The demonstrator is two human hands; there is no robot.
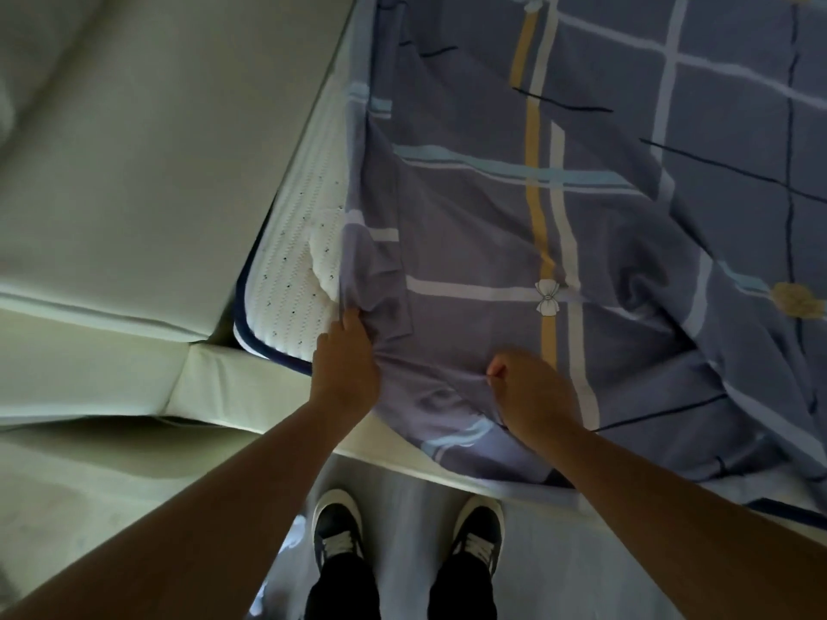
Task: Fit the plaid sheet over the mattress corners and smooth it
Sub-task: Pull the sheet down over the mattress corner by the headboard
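Both hands are on the plaid sheet (470, 217) at the near mattress (286, 284) corner. My left hand (347, 355) grips its bunched edge and my right hand (530, 391) is fisted on a fold near it. Corner uncovered, sheet rumpled across the mattress top.

- A bedroom in a home, in dim light.
- A mattress (286, 270) fills much of the view. Its top is white and quilted, and dark blue piping runs round the bare corner.
- Household bedding lies across it: a grey-blue plaid sheet (626, 181) with white, yellow and pale blue stripes and small printed bows.
- Cream padded panels (134, 181) with stitched seams sit just beside the mattress. Whether they are a headboard or a bed frame cannot be told.
- The person's dark sneakers (338, 525) stand on a pale floor (402, 530) at the bed's edge.
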